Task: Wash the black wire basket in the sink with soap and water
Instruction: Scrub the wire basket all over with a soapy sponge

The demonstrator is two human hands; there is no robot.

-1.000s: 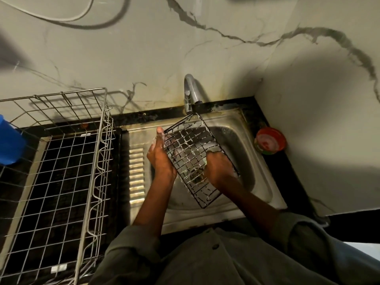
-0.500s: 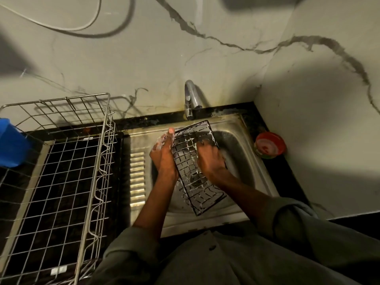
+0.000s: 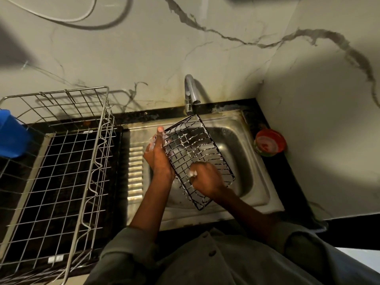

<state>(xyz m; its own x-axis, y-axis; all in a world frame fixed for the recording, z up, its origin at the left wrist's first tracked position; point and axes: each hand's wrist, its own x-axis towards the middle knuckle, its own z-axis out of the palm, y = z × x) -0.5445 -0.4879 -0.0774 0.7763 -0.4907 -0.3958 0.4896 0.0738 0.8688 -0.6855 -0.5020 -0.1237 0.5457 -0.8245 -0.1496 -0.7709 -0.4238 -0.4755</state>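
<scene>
The black wire basket (image 3: 193,145) is tilted over the steel sink (image 3: 253,182), its far end just under the tap (image 3: 190,93). White soap foam clings to its wires. My left hand (image 3: 158,155) grips the basket's left rim, thumb pointing up, with foam on the fingers. My right hand (image 3: 205,179) is curled against the mesh at the basket's near end, a bit of white foam showing at the fingers. Whether it holds a scrubber I cannot tell. No water runs from the tap.
A large silver wire rack (image 3: 61,171) stands on the black counter left of the sink, with a blue container (image 3: 10,136) at its far left. A small red-rimmed tub (image 3: 270,145) sits in the right corner. Marble walls close the back and right.
My right hand has slid from the basket's far part down to its near end. The basket has tilted flatter, showing more of its mesh face. My left hand keeps its grip.
</scene>
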